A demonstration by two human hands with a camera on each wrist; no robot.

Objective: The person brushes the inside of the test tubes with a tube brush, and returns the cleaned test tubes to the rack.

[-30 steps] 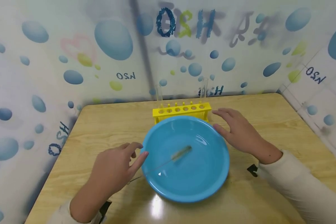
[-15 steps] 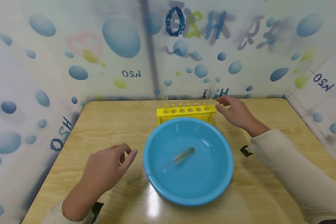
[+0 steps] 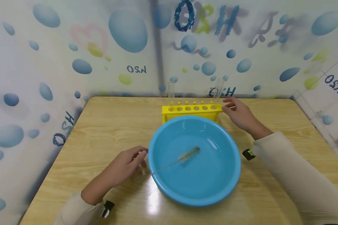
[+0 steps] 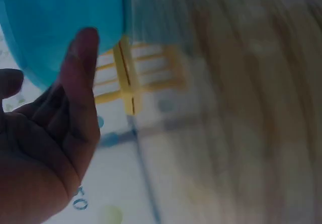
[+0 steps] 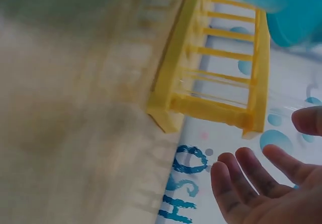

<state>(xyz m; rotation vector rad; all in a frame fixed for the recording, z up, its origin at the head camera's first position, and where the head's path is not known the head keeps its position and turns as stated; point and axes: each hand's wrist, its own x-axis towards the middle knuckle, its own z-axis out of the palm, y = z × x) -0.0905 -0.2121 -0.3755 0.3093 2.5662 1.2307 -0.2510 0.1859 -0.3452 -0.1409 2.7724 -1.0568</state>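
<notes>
A blue basin (image 3: 208, 178) stands mid-table, a test tube brush (image 3: 189, 154) lying in it with its wire handle across the left rim. Beside that rim is my left hand (image 3: 126, 167), thumb and fingers bent but apart in the left wrist view; whether it touches the rim or the handle I cannot tell. The handle's end is hidden near those fingers. My right hand (image 3: 239, 115) is close to the right end of a yellow test tube rack (image 3: 192, 110). In the right wrist view, its fingers (image 5: 246, 173) are apart from the rack, holding nothing.
Clear glass test tubes stand in the rack, one at the left end (image 3: 171, 92) and one at the right (image 3: 219, 89). The rack is directly behind the basin. A patterned wall (image 3: 146, 56) rises at the table's back edge.
My right hand has gone from the basin's right rim back to the rack's right end. My left hand has drawn away from the basin, then returned to its left rim. The view has shifted slightly.
</notes>
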